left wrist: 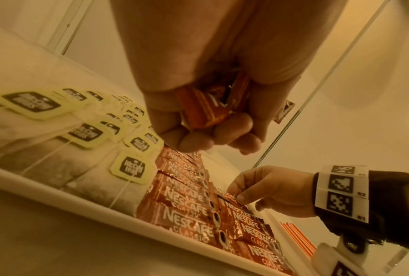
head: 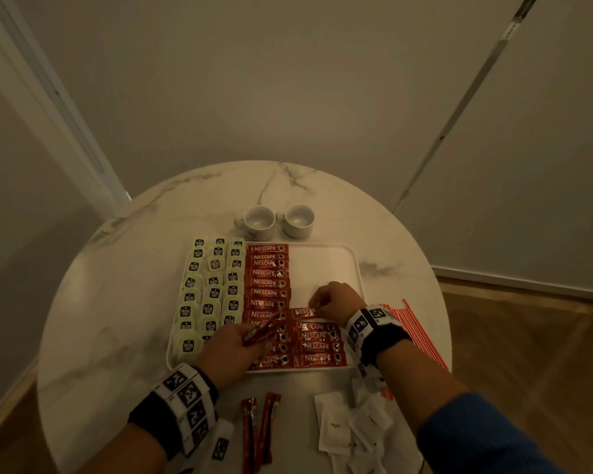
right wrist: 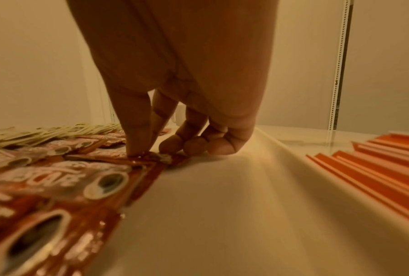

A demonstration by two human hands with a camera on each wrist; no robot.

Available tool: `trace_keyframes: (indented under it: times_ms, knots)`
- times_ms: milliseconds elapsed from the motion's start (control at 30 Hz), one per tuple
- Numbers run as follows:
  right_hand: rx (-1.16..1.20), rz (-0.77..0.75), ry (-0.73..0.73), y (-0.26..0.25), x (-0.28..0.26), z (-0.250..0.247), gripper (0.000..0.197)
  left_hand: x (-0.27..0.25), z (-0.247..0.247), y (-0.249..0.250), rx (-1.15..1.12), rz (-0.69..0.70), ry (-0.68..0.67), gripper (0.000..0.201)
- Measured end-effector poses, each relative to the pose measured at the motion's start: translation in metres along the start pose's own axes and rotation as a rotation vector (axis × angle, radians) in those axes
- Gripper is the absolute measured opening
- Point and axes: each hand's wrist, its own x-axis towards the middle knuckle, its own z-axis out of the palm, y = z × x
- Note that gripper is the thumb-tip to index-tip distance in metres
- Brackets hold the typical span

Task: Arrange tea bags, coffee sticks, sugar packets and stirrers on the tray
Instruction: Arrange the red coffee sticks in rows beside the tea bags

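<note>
On the left of the white tray (head: 356, 265) my tea bags (head: 210, 293) lie in three overlapping columns, tags up. Next comes a full column of red coffee sticks (head: 267, 283), and my left hand (head: 229, 350) hovers over its near end, fingers curled round a few more sticks (left wrist: 206, 108). A second, shorter column (head: 319, 343) starts beside it, and at its far end my right hand (head: 336, 299) pinches the end of the top stick (head: 303, 312), thumb and forefinger pressing it to the tray floor. Nearer me on the marble table (head: 117, 302) lie two loose sticks (head: 259, 429), then white sugar packets (head: 350, 425); red-striped stirrers (head: 421, 333) sit right of the tray.
</note>
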Motion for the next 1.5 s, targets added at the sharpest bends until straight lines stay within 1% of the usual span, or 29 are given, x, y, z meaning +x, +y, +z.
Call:
trace_keyframes:
  times_ms: [33,267,333,400,433,600,767,900,1000,1067,1100,1167,1233,1267,1300,1400,1500]
  knots:
    - [0.001,-0.003,-0.001,0.000,0.000,0.000,0.011,0.000,0.000,0.000,-0.005,-0.002,0.002,0.013]
    - [0.008,-0.049,0.017,0.004,-0.003,0.001,0.014,0.002,-0.001,0.003,-0.015,0.011,-0.033,0.017]
    - [-0.013,-0.082,0.022,0.005,-0.005,0.003,0.025,0.003,-0.001,0.003,-0.014,0.011,-0.032,0.018]
    - [-0.081,-0.112,0.004,0.006,-0.009,0.006,0.037,0.003,-0.001,0.002,-0.004,0.010,-0.030,0.018]
    - [-0.119,-0.127,-0.005,0.007,-0.010,0.007,0.039,0.003,0.000,0.001,0.001,0.009,-0.031,0.018]
    - [-0.195,-0.173,0.006,0.010,-0.013,0.008,0.037,0.004,0.003,-0.004,-0.005,0.018,-0.038,0.018]
    - [-0.188,-0.166,0.021,0.011,-0.013,0.011,0.034,0.005,0.004,-0.007,-0.014,0.024,-0.043,0.014]
    - [-0.164,-0.167,0.020,0.012,-0.015,0.011,0.033,0.006,0.004,-0.010,-0.012,0.001,-0.049,0.011]
    - [-0.050,-0.158,0.080,0.010,-0.019,0.009,0.034,0.008,0.005,-0.008,-0.076,-0.037,-0.066,0.007]
    - [0.107,-0.162,0.142,0.002,-0.026,0.002,0.030,0.010,0.005,-0.002,-0.201,-0.072,-0.059,0.007]
    - [0.223,-0.173,0.142,-0.004,-0.029,-0.003,0.026,0.012,0.005,0.002,-0.278,-0.092,-0.052,0.008]
    - [0.452,-0.218,0.051,-0.018,-0.039,-0.014,0.019,0.016,0.005,0.010,-0.432,-0.127,-0.043,0.010]
    - [0.592,-0.267,-0.081,-0.031,-0.048,-0.022,0.019,0.019,0.004,0.019,-0.563,-0.145,-0.062,0.012]
    - [0.634,-0.291,-0.123,-0.036,-0.051,-0.024,0.020,0.020,0.004,0.023,-0.601,-0.153,-0.080,0.013]
    - [0.679,-0.311,-0.144,-0.041,-0.055,-0.026,0.020,0.021,0.004,0.027,-0.625,-0.158,-0.103,0.014]
    - [0.767,-0.322,-0.138,-0.050,-0.060,-0.029,0.014,0.023,0.005,0.036,-0.647,-0.151,-0.167,0.012]
    - [0.767,-0.300,-0.150,-0.052,-0.060,-0.030,0.012,0.024,0.004,0.041,-0.675,-0.130,-0.211,0.012]
